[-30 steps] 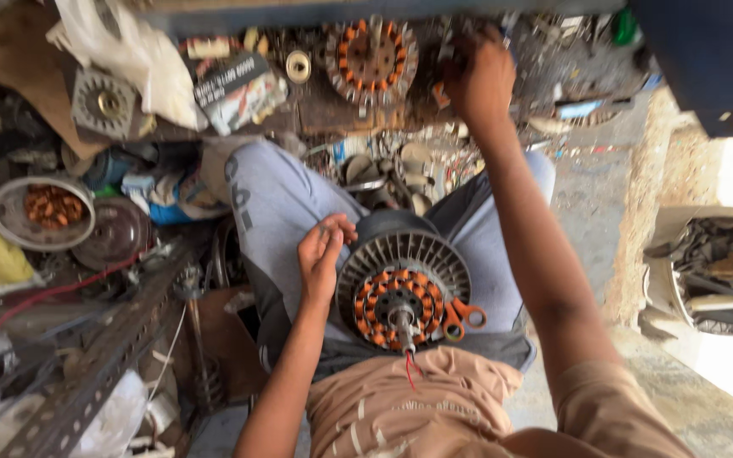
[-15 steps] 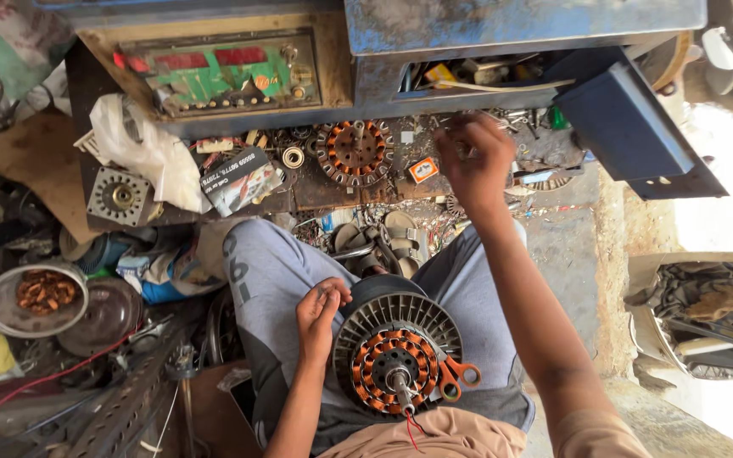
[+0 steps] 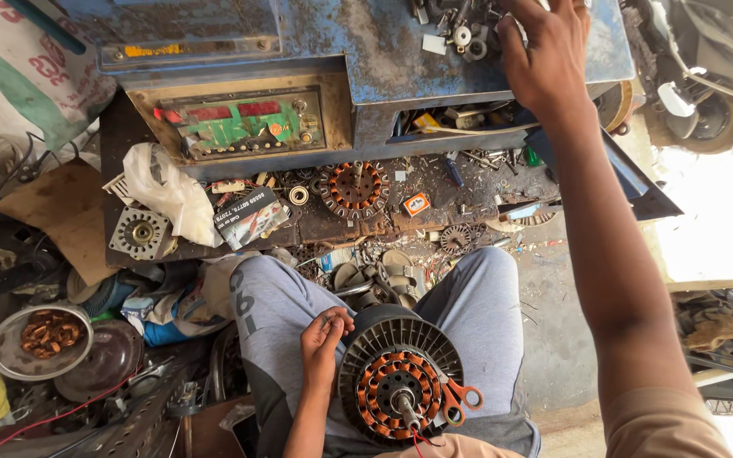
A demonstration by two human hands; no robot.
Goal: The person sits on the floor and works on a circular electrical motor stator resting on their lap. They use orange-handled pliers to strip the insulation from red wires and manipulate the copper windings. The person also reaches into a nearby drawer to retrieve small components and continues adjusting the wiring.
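The blue bench (image 3: 383,51) stretched across the top. The motor (image 3: 400,382) sat in the lap between the knees. The right hand (image 3: 545,59) reached over small parts (image 3: 464,34), fingers loosely spread. The left hand (image 3: 324,335) touched the motor's rim, fingers curled, holding nothing.

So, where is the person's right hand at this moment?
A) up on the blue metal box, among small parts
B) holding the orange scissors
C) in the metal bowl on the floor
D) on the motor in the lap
A: the right hand is stretched up onto the blue metal box among small metal parts, while the left hand rests on the motor.
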